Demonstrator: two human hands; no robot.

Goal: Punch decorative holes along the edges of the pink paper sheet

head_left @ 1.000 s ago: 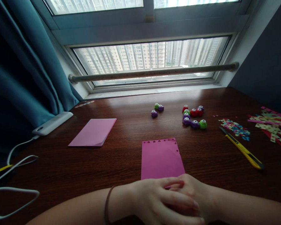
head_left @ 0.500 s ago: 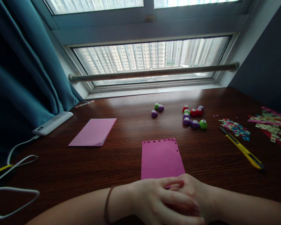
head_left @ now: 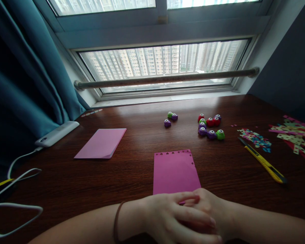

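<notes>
At the bottom centre of the frame the left hand is laid flat, fingers loosely together, over the right hand, whose grip cannot be told; both are rested on the near edge of the punched pink sheet on the table. Small paper punches are clustered above it, a yellow utility knife at right, a folded pink sheet at left

left hand over right hand | on pink sheet near edge | table
</notes>
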